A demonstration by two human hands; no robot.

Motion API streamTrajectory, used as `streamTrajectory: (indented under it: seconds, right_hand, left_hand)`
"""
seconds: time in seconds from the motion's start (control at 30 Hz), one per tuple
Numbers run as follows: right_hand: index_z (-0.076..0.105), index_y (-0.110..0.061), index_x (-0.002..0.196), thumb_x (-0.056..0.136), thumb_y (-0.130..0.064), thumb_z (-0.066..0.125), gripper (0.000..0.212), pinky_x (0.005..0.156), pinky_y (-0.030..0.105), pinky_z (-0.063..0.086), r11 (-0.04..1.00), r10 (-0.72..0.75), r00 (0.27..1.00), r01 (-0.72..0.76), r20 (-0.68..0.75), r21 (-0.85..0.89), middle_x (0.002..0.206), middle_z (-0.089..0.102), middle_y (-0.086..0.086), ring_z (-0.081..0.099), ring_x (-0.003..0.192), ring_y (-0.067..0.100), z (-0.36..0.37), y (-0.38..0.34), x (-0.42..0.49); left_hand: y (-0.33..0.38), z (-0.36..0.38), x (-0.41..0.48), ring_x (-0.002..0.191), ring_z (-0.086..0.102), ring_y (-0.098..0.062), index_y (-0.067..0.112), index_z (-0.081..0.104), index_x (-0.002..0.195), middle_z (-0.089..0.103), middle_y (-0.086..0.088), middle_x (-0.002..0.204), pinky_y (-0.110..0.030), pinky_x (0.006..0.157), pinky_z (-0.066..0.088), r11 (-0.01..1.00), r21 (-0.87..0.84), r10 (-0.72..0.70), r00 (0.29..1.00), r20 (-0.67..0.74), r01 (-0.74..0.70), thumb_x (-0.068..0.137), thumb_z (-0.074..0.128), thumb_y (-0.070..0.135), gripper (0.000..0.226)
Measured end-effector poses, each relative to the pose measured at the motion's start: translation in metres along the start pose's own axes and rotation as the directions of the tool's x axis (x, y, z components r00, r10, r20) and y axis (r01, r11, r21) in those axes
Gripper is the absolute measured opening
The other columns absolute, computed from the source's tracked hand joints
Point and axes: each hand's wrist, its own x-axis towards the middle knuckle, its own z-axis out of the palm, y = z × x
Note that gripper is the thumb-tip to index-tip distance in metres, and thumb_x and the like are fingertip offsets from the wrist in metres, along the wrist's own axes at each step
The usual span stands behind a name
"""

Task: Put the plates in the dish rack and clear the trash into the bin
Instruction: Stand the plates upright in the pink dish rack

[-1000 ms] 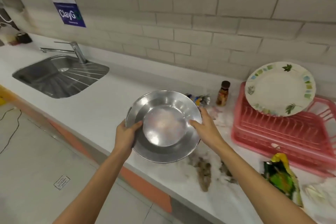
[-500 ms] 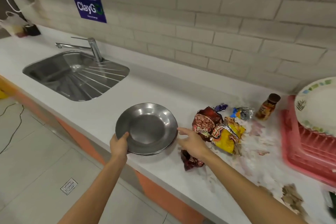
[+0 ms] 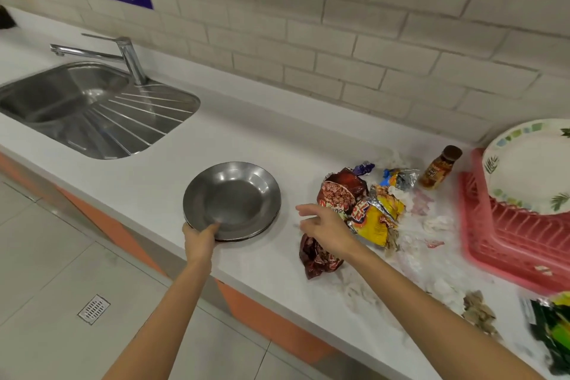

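A stack of steel plates [image 3: 234, 199] lies flat on the white counter [image 3: 246, 145]. My left hand [image 3: 200, 237] grips its near rim, thumb on top. My right hand [image 3: 327, 227] hovers just right of the plates with fingers spread, holding nothing. Crumpled snack wrappers [image 3: 364, 203] lie behind and under that hand, red and yellow ones. A flowered white plate [image 3: 530, 170] stands in the pink dish rack [image 3: 512, 244] at the far right. No bin is in view.
A steel sink [image 3: 92, 108] with a tap is set into the counter at the left. A small brown bottle [image 3: 439, 168] stands beside the rack. Tissue scraps [image 3: 444, 290] and a green wrapper [image 3: 552, 327] litter the counter's right end. Tiled floor lies below.
The steel plates went from held up tilted in both hands to flat on the counter. My right hand has let go and drifted right; my view swung left.
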Motion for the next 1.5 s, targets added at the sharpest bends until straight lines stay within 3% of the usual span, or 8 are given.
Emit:
streamTrajectory:
  seconds: [0.2,0.4,0.53,0.7,1.03,1.23,1.4,1.5]
  right_hand:
    - [0.064,-0.019,0.121,0.091,-0.005,0.059,0.033,0.098,0.030,0.050,0.998,-0.026,0.995,0.031,-0.096,0.052,0.119,0.065,-0.001,0.060,0.107,0.009,-0.033,0.020,-0.015]
    - [0.068,-0.019,0.104,0.091,-0.003,0.060,0.023,0.082,0.017,0.048,0.996,-0.035,0.977,0.051,-0.211,0.070,0.104,0.066,-0.008,0.061,0.096,0.005,-0.083,0.042,-0.048]
    - [0.069,-0.020,0.094,0.089,0.000,0.060,0.022,0.078,0.014,0.047,0.997,-0.044,0.947,0.061,-0.317,0.044,0.102,0.069,-0.003,0.062,0.093,0.008,-0.133,0.070,-0.084]
    - [0.071,-0.014,0.094,0.090,-0.005,0.062,0.014,0.076,0.012,0.048,1.000,-0.013,0.888,0.021,-0.461,0.013,0.098,0.071,-0.003,0.064,0.091,0.011,-0.224,0.117,-0.143]
    - [0.069,-0.018,0.086,0.088,-0.006,0.056,0.018,0.067,0.012,0.042,0.987,0.079,0.834,-0.143,-0.546,-0.076,0.084,0.066,-0.010,0.060,0.075,0.002,-0.372,0.205,-0.194]
    - [0.063,-0.011,0.116,0.090,-0.014,0.060,0.026,0.076,0.026,0.048,0.975,0.185,0.778,-0.222,-0.601,0.012,0.108,0.066,0.006,0.063,0.094,0.022,-0.434,0.222,-0.162]
    - [0.049,-0.011,0.132,0.091,-0.019,0.058,0.043,0.065,0.022,0.038,0.946,0.276,0.710,-0.320,-0.648,0.052,0.126,0.057,0.010,0.054,0.095,0.018,-0.474,0.233,-0.136]
    - [0.043,-0.012,0.139,0.091,-0.023,0.058,0.052,0.075,0.025,0.039,0.931,0.326,0.680,-0.352,-0.656,0.097,0.131,0.055,0.007,0.057,0.110,0.022,-0.490,0.235,-0.129]
  left_hand:
    - [0.003,-0.004,-0.038,0.142,0.033,-0.024,0.023,0.004,0.156,0.029,-0.001,0.157,-0.046,0.116,0.027,0.986,0.107,0.133,0.991,-0.013,-0.130,0.090,0.065,0.012,0.091]
    - [0.017,0.044,-0.100,0.131,0.043,-0.007,0.031,0.032,0.148,0.038,0.008,0.150,-0.035,0.108,0.035,0.871,0.191,0.455,0.890,0.039,-0.453,0.088,0.060,0.003,0.072]
    - [0.031,0.120,-0.155,0.115,0.057,-0.007,0.019,0.063,0.113,0.067,0.007,0.116,-0.034,0.104,0.043,0.783,0.101,0.558,0.765,0.322,-0.614,0.089,0.050,-0.008,0.039]
    - [0.022,0.247,-0.238,0.087,0.067,-0.010,0.015,0.070,0.091,0.073,-0.001,0.093,-0.016,0.074,0.049,0.739,-0.015,0.530,0.566,0.631,-0.674,0.091,0.056,-0.005,0.024]
    - [-0.015,0.434,-0.339,0.072,0.065,0.000,0.012,0.069,0.090,0.073,0.002,0.079,-0.011,0.069,0.046,0.707,0.034,0.352,0.393,0.850,-0.706,0.090,0.062,0.000,0.014]
    - [0.003,0.525,-0.309,0.091,0.065,-0.016,0.018,0.063,0.103,0.070,0.000,0.097,-0.009,0.066,0.046,0.569,0.176,0.305,0.405,0.862,-0.803,0.084,0.055,-0.003,0.029]
    - [0.029,0.587,-0.268,0.097,0.058,-0.018,0.010,0.055,0.125,0.063,-0.003,0.112,-0.017,0.063,0.042,0.583,0.295,0.268,0.522,0.810,-0.757,0.087,0.057,0.004,0.039]
    - [0.042,0.610,-0.252,0.112,0.054,-0.025,0.011,0.045,0.136,0.054,-0.007,0.131,-0.025,0.081,0.044,0.532,0.320,0.257,0.509,0.821,-0.784,0.088,0.059,0.007,0.050]
